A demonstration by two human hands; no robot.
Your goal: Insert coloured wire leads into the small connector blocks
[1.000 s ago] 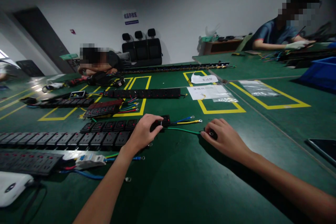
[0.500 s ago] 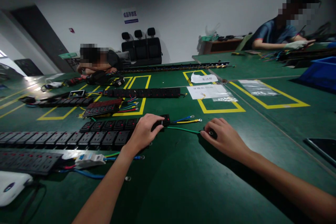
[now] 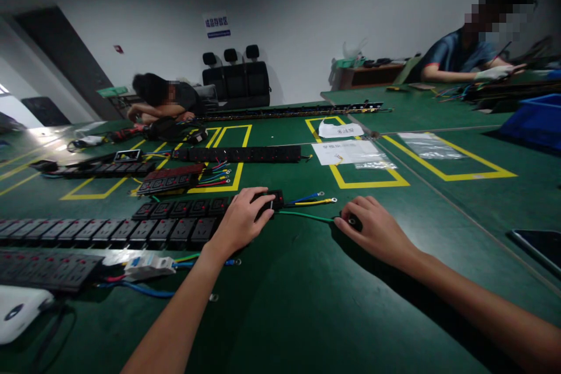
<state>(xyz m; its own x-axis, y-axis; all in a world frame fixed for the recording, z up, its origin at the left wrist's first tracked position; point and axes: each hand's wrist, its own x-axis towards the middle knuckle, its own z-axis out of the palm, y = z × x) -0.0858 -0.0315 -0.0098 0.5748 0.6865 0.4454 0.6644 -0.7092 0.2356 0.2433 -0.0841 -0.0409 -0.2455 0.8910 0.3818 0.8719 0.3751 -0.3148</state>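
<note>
Socket strip (image 3: 200,208), head view, on counter (image 3: 302,310): left hand (image 3: 242,215) grip clasping its wired end; probably light, stiff, best held by housing sides. Green wire (image 3: 307,216), likely springy: right hand (image 3: 377,229) grip pinching its end

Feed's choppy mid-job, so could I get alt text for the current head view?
The right hand holds a green wire while the left hand touches a black socket strip on a green table. More socket strips lie nearby; two other people are farther back.
</note>
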